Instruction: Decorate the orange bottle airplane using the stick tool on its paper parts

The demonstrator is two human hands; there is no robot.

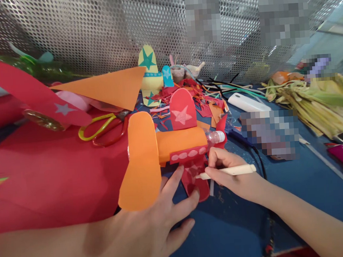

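A toy airplane made from a plastic bottle lies on its side, its body point(182, 140) wrapped in orange foam. Red wings stick out above and below, the upper wing point(182, 108) bearing a pale star. My right hand point(230, 171) pinches a white marker point(238, 170), its tip on the lower red wing point(195, 181), where a faint star outline shows. My left hand point(162, 218) is spread, fingertips resting on the near side of that wing. Part of the palm is hidden behind the orange foam piece point(143, 161) at the bottle's base.
Yellow-and-red scissors point(106, 128) lie on red sheets point(61, 178) at left. Red scraps point(186, 89) pile behind the airplane, near a yellow foam shape point(149, 77). A white-handled tool point(249, 102), a dark cord point(260, 161) and dried husks point(309, 100) are at right.
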